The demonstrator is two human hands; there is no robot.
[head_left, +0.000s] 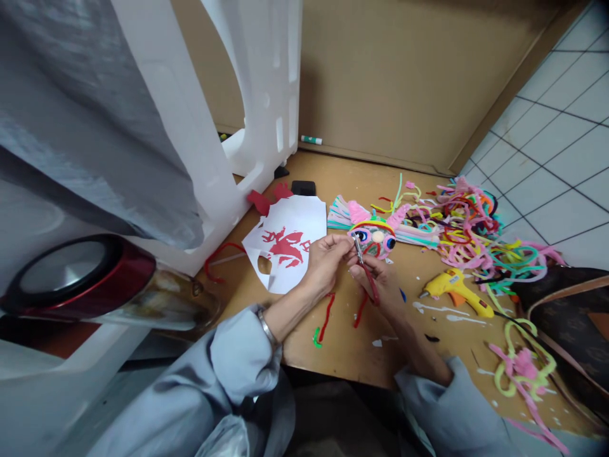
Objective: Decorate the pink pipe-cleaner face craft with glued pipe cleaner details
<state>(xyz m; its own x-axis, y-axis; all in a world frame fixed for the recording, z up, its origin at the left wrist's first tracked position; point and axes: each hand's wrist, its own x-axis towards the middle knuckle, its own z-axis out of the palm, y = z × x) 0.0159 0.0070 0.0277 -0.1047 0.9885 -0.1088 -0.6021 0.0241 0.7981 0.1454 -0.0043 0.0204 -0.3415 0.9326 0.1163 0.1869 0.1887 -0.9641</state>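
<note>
Near the table's middle my right hand (380,284) is closed on a pair of scissors (368,273) with dark red handles, blades pointing up and left. My left hand (328,260) pinches its fingertips together right by the blade tips; what it holds is too small to make out. Just beyond both hands lies a colourful pipe-cleaner animal face (375,236) with pink ears and blue-ringed eyes, partly hidden by my fingers. A red pipe-cleaner piece (327,317) with a green end lies below my left hand. Another red piece (360,312) lies below the scissors.
White paper (285,279) with red cut-out shapes lies left. A yellow glue gun (454,292) rests right, before a heap of pipe cleaners (476,228). A brown bag (571,324) stands at the right edge. A red-lidded glass jar (143,285) and white plastic frame (271,82) stand left.
</note>
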